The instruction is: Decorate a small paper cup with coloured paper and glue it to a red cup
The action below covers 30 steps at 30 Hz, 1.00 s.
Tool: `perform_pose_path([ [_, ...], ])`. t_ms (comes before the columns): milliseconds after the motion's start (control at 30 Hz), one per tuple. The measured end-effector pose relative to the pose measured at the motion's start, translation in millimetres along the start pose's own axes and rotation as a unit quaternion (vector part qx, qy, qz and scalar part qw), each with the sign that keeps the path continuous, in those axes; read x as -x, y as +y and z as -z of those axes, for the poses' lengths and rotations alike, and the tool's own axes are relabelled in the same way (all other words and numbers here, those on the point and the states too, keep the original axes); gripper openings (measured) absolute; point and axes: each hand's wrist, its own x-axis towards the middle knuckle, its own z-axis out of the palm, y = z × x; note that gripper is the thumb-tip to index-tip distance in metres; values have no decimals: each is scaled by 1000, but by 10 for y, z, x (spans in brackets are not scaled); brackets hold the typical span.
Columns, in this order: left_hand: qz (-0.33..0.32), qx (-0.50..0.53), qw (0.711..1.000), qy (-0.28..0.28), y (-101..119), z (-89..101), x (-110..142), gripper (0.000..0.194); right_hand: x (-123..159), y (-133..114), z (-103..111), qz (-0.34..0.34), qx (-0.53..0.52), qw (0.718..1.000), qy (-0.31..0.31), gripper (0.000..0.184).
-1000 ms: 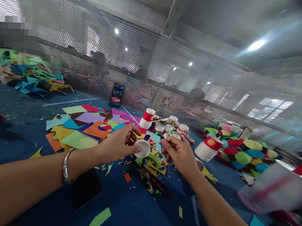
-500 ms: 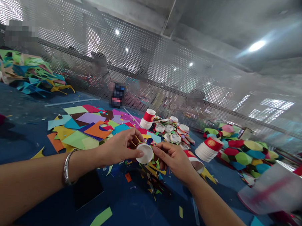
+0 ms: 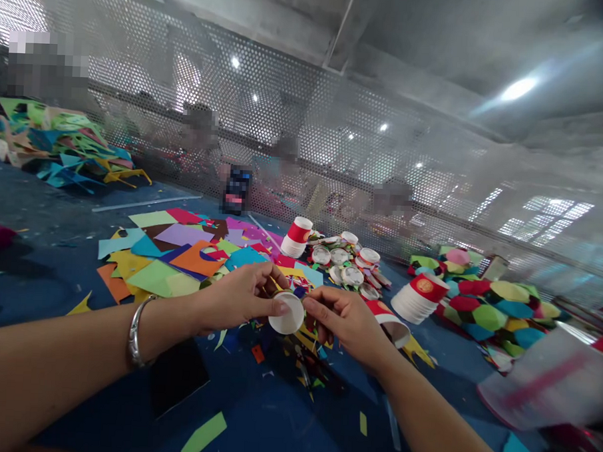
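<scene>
White and round, looks like a flat disc [image 3: 286, 316], pinched in left hand [image 3: 251, 296], beside right hand's [image 3: 342, 318] closely pressed fingertips.

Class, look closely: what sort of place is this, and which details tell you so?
Probably a craft work area, perhaps a classroom or workshop: coloured paper sheets and scraps litter the blue table, beside stacked paper cups, and the left hand holds a round white piece.

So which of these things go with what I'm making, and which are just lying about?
Probably in use:
- white round piece, in the left hand, right hand at its edge
- coloured paper sheets
- white-and-red cup stacks

Seemingly just lying about:
- black flat object
- frosted plastic container
</scene>
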Motion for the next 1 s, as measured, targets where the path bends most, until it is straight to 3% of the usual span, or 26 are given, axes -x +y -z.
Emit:
perform_pose_path([
  [567, 12, -28, 999, -12, 22, 23, 1, 40, -4, 9, -12, -27, 11, 1000, -12, 36],
  [833, 96, -7, 991, -87, 206, 109, 82, 38, 36, -60, -35, -29, 10, 999, -39, 35],
  [1000, 142, 31, 983, -114, 163, 150, 75, 34, 47, -29, -30, -31, 43, 997, -53, 39],
])
